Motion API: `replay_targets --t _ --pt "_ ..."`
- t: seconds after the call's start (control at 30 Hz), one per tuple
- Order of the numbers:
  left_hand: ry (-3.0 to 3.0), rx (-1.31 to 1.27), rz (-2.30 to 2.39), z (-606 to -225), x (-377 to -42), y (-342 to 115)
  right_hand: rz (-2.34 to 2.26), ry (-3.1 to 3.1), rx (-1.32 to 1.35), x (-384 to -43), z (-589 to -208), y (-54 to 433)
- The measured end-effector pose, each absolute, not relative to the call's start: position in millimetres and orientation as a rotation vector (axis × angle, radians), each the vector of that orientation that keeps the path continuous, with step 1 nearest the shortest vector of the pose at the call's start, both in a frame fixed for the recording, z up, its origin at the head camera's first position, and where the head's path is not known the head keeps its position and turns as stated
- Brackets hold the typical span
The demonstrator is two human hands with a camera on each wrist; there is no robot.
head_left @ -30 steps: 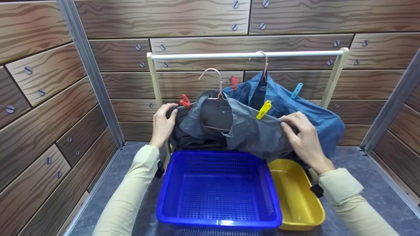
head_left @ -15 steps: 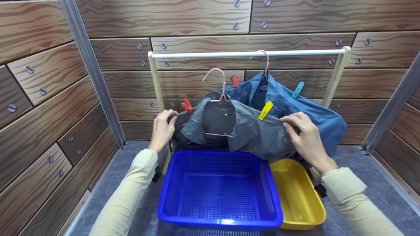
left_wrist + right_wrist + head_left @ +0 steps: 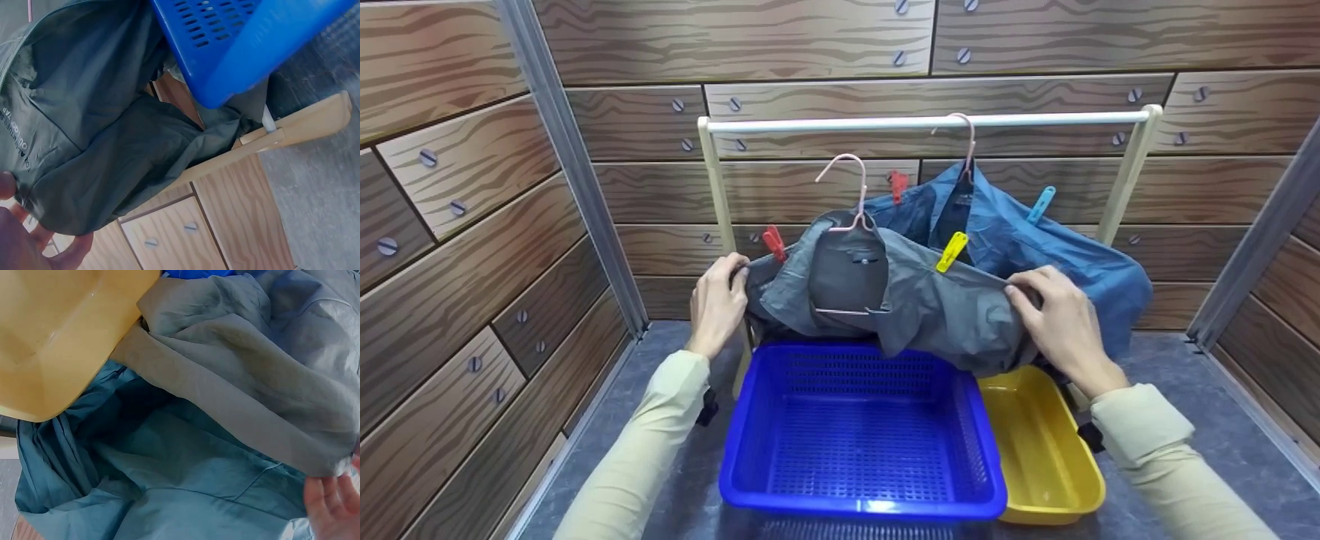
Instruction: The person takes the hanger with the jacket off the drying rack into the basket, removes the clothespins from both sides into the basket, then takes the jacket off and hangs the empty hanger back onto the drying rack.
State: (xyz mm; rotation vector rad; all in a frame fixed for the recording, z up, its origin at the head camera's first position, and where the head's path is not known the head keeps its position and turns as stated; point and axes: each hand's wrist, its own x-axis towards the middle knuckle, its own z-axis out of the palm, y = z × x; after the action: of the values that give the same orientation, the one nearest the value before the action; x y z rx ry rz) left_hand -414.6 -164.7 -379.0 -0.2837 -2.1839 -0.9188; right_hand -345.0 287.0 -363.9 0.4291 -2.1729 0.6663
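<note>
A grey jacket (image 3: 952,315) sits on a pink wire hanger (image 3: 861,196), whose hook stands free below the rack's bar. My left hand (image 3: 718,306) pinches the jacket's left shoulder; in the left wrist view its fingers curl at the cloth's edge. At the other shoulder my right hand (image 3: 1057,322) grips the cloth between thumb and fingers. A red clothespin (image 3: 774,244) and a yellow clothespin (image 3: 952,252) are clipped on the grey jacket's shoulders. Behind it a blue jacket (image 3: 1080,277) hangs from the bar on another pink hanger (image 3: 969,139).
The drying rack (image 3: 840,124) has a white bar and cream posts. A blue perforated basket (image 3: 997,480) stands in front, partly over a yellow tray (image 3: 1091,491). Another red clothespin (image 3: 898,186) and a light-blue clothespin (image 3: 1041,205) are on the blue jacket.
My left hand has shifted left and slightly down, drawing the grey jacket's shoulder outward. The hanger and both clothespins on it moved a little left. My right hand has barely moved.
</note>
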Motion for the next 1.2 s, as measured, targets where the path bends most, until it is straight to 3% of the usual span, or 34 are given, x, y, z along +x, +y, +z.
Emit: replay_targets --t 0.7,1.2 --pt "-2.207 -0.208 -0.875 -393 -378 -173 0.759 -2.081 0.462 -333 -357 283" --pt "-2.184 -0.189 -0.851 -396 -349 -174 0.799 -2.067 0.467 -305 -371 287"
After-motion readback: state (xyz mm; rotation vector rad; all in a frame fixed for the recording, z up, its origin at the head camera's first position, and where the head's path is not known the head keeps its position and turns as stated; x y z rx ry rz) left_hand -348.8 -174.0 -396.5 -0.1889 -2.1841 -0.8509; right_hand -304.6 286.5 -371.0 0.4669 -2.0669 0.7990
